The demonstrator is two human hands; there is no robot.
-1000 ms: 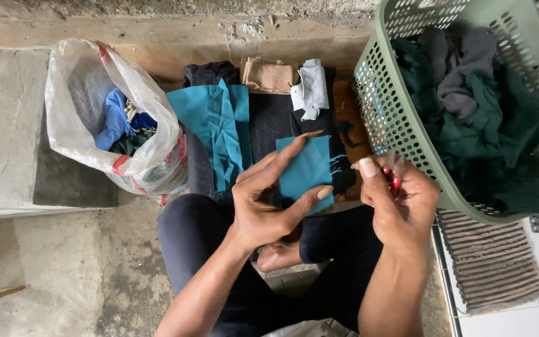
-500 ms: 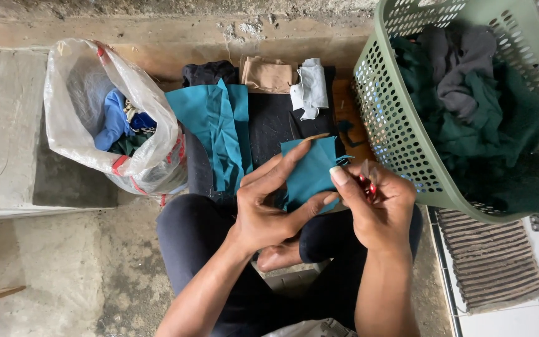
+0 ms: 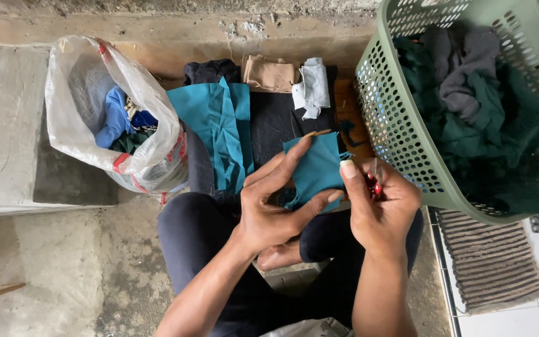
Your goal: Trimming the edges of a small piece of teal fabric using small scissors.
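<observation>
Teal fabric piece (image 3: 316, 168) is pinched flat between the left hand (image 3: 269, 209) and the right hand (image 3: 378, 206), which also closes on a small red tool (image 3: 375, 186), held over the lap. A green laundry basket (image 3: 400, 125) sits right, a plastic bag (image 3: 82, 112) of scraps left, within reach.

Both hands on a teal cloth piece

The left hand (image 3: 269, 212) pinches the teal cloth piece (image 3: 316, 168); the right hand (image 3: 378, 209) grips a small red tool (image 3: 376, 186) beside it, near the green basket (image 3: 400, 131).

Counted: two hands (image 3: 269, 212), one green basket (image 3: 400, 143), one plastic bag (image 3: 82, 118), one ribbed mat (image 3: 491, 268), two teal cloth pieces (image 3: 219, 125).
</observation>
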